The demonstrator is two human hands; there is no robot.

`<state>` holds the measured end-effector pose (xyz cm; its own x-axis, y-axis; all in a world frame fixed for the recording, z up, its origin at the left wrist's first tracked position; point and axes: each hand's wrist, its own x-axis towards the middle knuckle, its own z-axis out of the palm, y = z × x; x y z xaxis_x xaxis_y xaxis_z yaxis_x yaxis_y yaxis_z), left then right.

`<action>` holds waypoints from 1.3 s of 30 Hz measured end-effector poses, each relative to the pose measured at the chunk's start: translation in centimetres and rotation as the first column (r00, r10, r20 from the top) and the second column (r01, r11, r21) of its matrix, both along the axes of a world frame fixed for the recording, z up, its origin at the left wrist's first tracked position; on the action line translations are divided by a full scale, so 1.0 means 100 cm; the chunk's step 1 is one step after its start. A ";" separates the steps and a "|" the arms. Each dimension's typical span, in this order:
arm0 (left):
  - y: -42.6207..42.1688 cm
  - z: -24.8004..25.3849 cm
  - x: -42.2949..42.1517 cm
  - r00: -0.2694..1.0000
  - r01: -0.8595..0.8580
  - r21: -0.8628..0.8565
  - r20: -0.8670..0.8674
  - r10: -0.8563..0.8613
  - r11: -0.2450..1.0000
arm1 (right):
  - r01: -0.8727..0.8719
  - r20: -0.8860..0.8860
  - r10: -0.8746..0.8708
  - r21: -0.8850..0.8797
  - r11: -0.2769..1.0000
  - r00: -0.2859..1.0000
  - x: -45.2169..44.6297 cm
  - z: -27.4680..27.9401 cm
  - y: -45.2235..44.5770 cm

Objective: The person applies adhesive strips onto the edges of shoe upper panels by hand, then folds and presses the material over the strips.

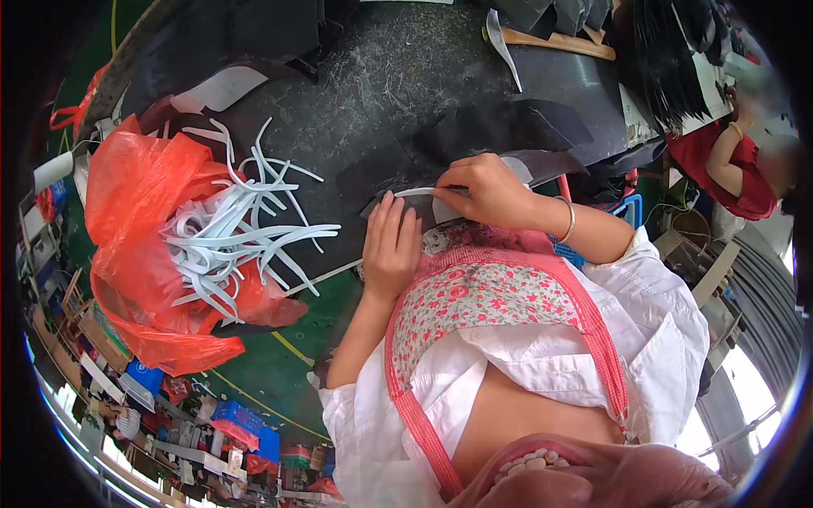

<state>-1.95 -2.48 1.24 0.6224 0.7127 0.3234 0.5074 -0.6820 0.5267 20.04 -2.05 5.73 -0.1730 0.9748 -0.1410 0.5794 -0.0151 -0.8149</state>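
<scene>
A narrow white strip (415,192) lies along the near edge of a black sheet piece (474,135) on the worktable. My right hand (491,190) pinches the strip's right end between thumb and fingers. My left hand (394,245) rests with stretched fingers flat at the strip's left end; its thumb is hidden. To the left, a heap of pale, ribbon-like strips (229,233) spills out of a red plastic bag (140,220) at the table's edge.
A hammer (555,42) with a wooden handle lies at the far side of the dark worktable (381,59). Stacked black pieces (660,68) stand at the far right. Another person in red (737,173) is beyond them. Green floor (288,364) shows at the lower left.
</scene>
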 end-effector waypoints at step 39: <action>0.010 0.006 0.080 0.970 0.228 0.081 -0.109 -0.218 0.970 | 0.192 0.464 -0.355 0.362 0.912 0.812 0.048 -0.003 -0.047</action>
